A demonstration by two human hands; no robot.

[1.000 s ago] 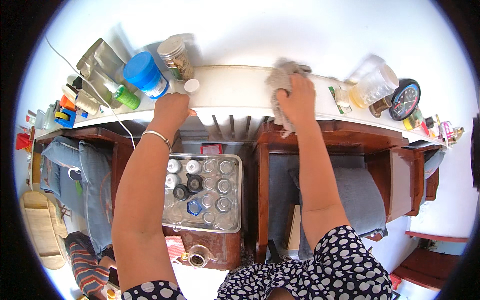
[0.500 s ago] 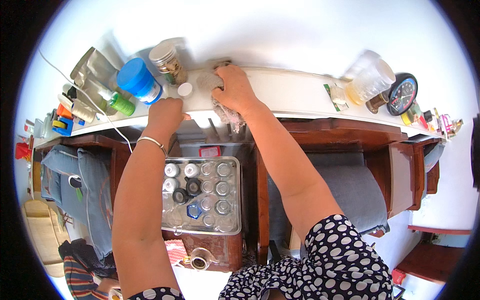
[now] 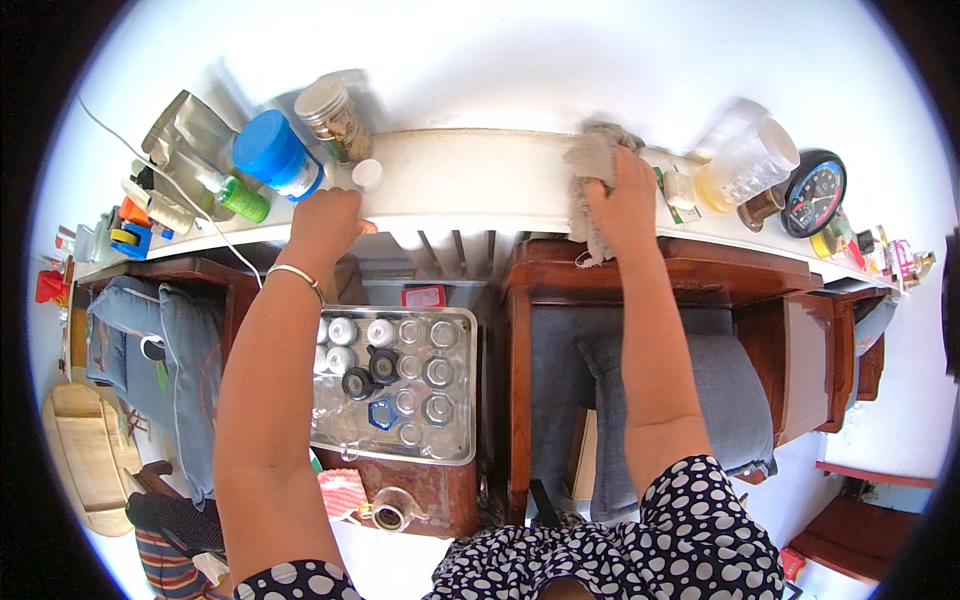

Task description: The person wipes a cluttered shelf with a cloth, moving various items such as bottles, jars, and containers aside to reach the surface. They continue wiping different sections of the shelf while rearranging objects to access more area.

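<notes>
My right hand (image 3: 626,205) presses a crumpled grey-beige cloth (image 3: 592,170) onto the white ledge (image 3: 470,180), its fingers closed on it. One end of the cloth hangs over the ledge's front edge. Farther left, my left hand (image 3: 327,222) is closed in a fist at the front edge, thumb sticking out to the right; its palm side is hidden. Just beyond that fist are a tub with a blue lid (image 3: 266,141), a clear jar with a pale lid (image 3: 335,118) and a small white cap (image 3: 367,174).
Right of the cloth stand a cloudy plastic jar (image 3: 752,168) and a round black dial gauge (image 3: 812,192). Below is a metal tray (image 3: 465,395) of glasses and bottles, beside a grey-cushioned wooden chair (image 3: 680,400). A white cable (image 3: 185,197) crosses the left clutter.
My right hand has slid the cloth rightward along the ledge, from near the white cap to just short of the green packet. The left fist stays at about the same place.
</notes>
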